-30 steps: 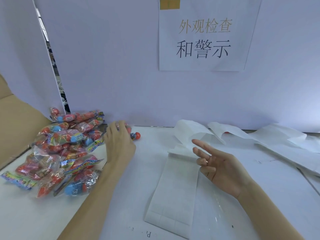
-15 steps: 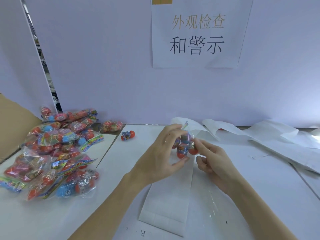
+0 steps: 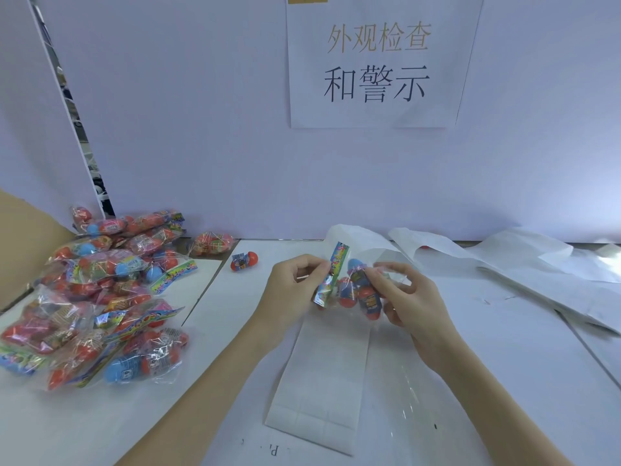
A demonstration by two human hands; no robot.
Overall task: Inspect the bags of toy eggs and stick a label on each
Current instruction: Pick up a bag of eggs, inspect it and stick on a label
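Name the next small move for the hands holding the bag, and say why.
Probably turn the bag over to finish inspecting it: the left hand pinches its printed header, the right hand grips the egg end, and no label shows on it yet.

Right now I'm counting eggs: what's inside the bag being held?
Inside the held bag: one blue egg and red eggs. The right hand hides any others.
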